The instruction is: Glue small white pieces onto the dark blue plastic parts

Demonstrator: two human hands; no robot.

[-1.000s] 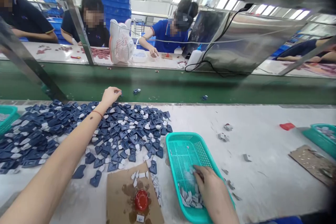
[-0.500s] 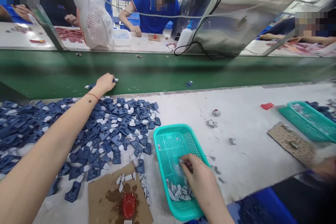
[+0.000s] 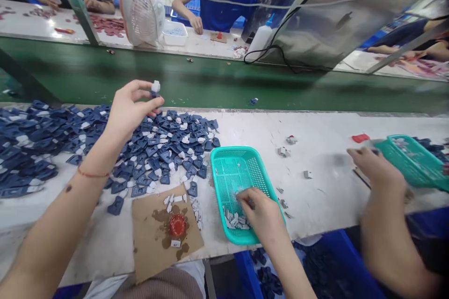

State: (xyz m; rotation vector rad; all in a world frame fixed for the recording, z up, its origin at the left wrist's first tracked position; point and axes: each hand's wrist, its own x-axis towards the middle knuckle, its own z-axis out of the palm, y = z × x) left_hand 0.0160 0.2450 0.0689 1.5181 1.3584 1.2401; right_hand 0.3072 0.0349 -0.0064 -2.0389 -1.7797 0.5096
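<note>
Held between the thumb and fingers of my left hand (image 3: 131, 105) is a small dark blue and white piece (image 3: 155, 88), raised near the green belt's edge. Many similar blue and white pieces (image 3: 157, 142) lie heaped below and left of it. My right hand (image 3: 261, 212) is over the teal basket (image 3: 216, 187), its fingertips pinched together; whatever is between them is too small to make out. Small grey-white parts (image 3: 235, 220) lie in the basket's near end. Left of the basket, a brown cardboard (image 3: 147, 243) bears a round red item (image 3: 177, 225) and several white parts.
Beyond the table runs a green belt (image 3: 217, 84) with a few pieces on it. At the right, another person's hand (image 3: 379, 168) reaches beside a second teal basket (image 3: 417, 168). Grey scraps (image 3: 284, 152) dot the table. A blue bin (image 3: 336, 261) stands below the near edge.
My left hand has lifted from the green belt with a blue and white piece. My right hand stays over the basket. The neighbour's arm has reached in at the right. The view has shifted.
</note>
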